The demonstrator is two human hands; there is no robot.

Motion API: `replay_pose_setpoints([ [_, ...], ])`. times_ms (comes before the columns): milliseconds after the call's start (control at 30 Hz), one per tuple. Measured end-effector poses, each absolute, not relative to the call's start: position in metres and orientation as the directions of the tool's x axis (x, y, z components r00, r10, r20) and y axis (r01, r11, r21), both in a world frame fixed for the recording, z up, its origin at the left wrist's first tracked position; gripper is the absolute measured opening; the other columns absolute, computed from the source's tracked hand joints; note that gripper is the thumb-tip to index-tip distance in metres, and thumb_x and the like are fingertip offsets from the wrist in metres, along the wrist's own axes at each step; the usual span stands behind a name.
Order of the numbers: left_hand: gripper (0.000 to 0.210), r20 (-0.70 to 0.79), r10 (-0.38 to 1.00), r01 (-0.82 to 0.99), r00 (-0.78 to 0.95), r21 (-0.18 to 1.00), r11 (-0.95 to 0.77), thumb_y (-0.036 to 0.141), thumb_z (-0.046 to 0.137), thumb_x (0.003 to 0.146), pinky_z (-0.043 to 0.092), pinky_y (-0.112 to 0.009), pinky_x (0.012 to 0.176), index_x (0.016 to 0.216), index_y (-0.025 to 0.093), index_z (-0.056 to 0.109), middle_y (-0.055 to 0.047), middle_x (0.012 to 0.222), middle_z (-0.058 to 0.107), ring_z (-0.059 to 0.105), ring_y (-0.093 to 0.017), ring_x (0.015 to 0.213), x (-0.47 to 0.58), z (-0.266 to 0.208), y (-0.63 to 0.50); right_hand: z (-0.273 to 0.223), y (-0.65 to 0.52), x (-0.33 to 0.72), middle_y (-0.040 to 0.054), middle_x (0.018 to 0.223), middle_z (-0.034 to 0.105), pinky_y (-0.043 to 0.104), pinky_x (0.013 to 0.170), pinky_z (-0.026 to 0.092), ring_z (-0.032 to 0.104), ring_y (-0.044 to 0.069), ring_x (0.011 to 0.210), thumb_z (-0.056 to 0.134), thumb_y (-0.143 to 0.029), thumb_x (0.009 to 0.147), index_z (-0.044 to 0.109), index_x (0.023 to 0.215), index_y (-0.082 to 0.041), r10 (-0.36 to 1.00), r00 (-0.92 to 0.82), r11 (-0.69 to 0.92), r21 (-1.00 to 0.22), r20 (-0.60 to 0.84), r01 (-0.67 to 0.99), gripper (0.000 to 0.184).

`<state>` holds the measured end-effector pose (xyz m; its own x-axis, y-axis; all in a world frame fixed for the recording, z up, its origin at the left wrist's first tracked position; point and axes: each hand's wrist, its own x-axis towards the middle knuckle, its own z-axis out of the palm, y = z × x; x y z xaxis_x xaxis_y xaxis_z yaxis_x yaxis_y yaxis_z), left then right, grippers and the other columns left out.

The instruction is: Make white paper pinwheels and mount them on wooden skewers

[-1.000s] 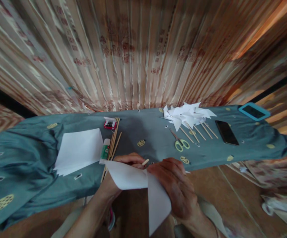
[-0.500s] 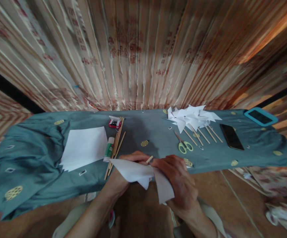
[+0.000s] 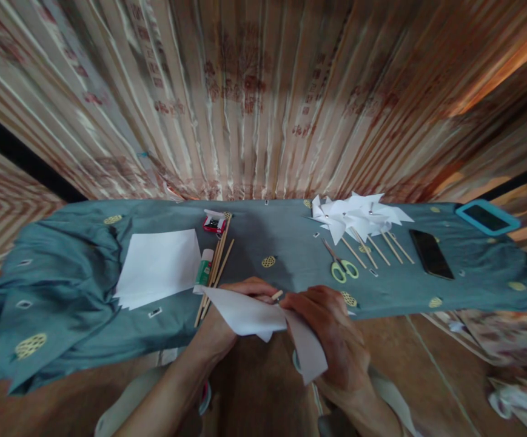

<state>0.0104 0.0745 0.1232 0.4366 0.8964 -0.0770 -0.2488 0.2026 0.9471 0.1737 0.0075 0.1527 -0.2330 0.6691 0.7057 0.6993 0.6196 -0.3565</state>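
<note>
Between my hands, at the table's front edge, is a white paper pinwheel [image 3: 245, 312] with its blades fanned toward me. The tip of a wooden stick [image 3: 277, 295] pokes up behind the paper's middle. My left hand [image 3: 247, 290] is closed behind the left blades, its fingers partly hidden by the paper. My right hand [image 3: 324, 315] is closed at the pinwheel's centre, fingertips pressed near the stick's end. A second blade [image 3: 306, 346] hangs down beside the right palm. Whatever pin joins paper and stick is hidden by my fingers.
On the left lie stacked white paper [image 3: 161, 267], a glue stick [image 3: 204, 271], several wooden sticks [image 3: 220, 258] and a red box [image 3: 214, 222] of small pins. To the right are green-handled scissors [image 3: 342, 267], several finished pinwheels [image 3: 358, 215], a phone [image 3: 431, 254] and a blue-framed tablet [image 3: 488, 216].
The pinwheel has turned slightly in my hands, and its right blade has swung a little to the right. My grip looks much the same. The whole view has shifted slightly.
</note>
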Motion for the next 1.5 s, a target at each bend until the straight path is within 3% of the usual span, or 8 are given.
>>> replay_pose_setpoints([
  [133,0.013,-0.044,0.878,-0.231,0.477,0.957,0.174,0.027,0.074,0.073,0.048,-0.029,0.073,0.083,0.021,0.08,-0.005,0.08,0.073,0.062,-0.018,0.075,0.007,0.123,0.073,0.151,0.009,0.172,0.0075,0.098,0.069,0.036,0.084,0.05,0.064,0.02,0.091,0.053,-0.012,0.091,0.053,0.126,-0.018,0.673,-0.209,0.607,-0.367,0.71,0.705,0.036],
  [733,0.015,-0.068,0.894,-0.271,0.442,0.94,0.206,0.035,0.083,0.066,0.049,-0.028,0.067,0.074,0.023,0.08,-0.005,0.074,0.07,0.062,-0.017,0.071,0.004,0.117,0.075,0.146,0.007,0.168,0.0084,0.1,0.068,0.037,0.085,0.049,0.062,0.02,0.094,0.057,-0.01,0.09,0.052,0.127,-0.016,0.699,-0.204,0.616,-0.431,0.686,0.66,0.038],
  [1200,0.011,-0.003,0.899,-0.248,0.439,0.961,0.125,0.035,0.08,0.073,0.049,-0.025,0.067,0.078,0.025,0.081,-0.004,0.076,0.07,0.063,-0.017,0.073,-0.004,0.109,0.073,0.146,0.008,0.165,0.0109,0.105,0.07,0.036,0.088,0.052,0.063,0.02,0.102,0.051,-0.013,0.094,0.046,0.134,-0.013,0.696,-0.215,0.633,-0.445,0.685,0.633,0.04],
  [1500,0.012,-0.017,0.889,-0.172,0.458,0.979,0.108,0.033,0.075,0.076,0.047,-0.025,0.066,0.08,0.023,0.08,-0.005,0.079,0.069,0.06,-0.016,0.072,-0.007,0.12,0.07,0.15,0.009,0.161,0.0094,0.097,0.072,0.039,0.082,0.053,0.067,0.021,0.09,0.054,-0.015,0.093,0.051,0.13,-0.014,0.673,-0.18,0.637,-0.44,0.717,0.633,0.037],
])
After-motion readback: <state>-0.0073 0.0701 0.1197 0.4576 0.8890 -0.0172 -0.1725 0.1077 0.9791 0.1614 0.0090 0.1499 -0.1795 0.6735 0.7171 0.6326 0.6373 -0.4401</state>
